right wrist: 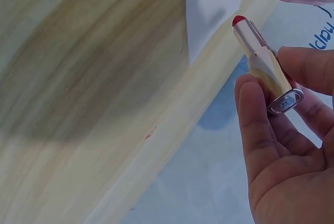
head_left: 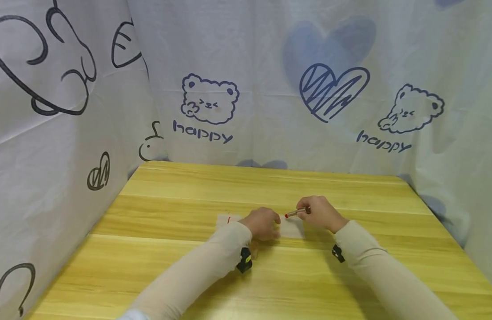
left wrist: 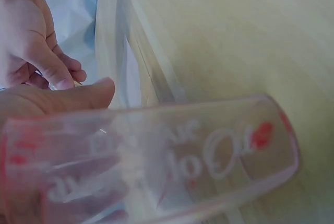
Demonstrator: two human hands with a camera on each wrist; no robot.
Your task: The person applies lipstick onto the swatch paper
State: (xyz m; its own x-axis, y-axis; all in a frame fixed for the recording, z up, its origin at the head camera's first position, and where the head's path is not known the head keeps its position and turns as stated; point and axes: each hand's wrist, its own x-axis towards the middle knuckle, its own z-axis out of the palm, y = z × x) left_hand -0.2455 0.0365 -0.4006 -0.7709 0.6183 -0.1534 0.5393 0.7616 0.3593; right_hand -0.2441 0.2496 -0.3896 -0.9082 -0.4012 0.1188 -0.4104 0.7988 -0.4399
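Observation:
In the head view my right hand point(head_left: 321, 214) pinches a lipstick point(right wrist: 267, 70) between thumb and fingers. Its red tip is out, tilted toward the left hand, above a white paper point(head_left: 291, 229). The lipstick's tube looks gold and silver in the right wrist view. My left hand point(head_left: 262, 223) lies over the paper's middle, fingertips pointing right. It holds a clear plastic lipstick cap point(left wrist: 209, 148) with white lettering and red smudges, seen large and blurred in the left wrist view. A red stroke point(head_left: 228, 219) marks the paper's left part. The left hand hides the paper's middle.
The wooden table point(head_left: 182, 266) extends around both hands. A small red mark point(right wrist: 150, 133) is on the table in the right wrist view. White cloth point(head_left: 254, 89) with printed drawings hangs behind the table and along its sides.

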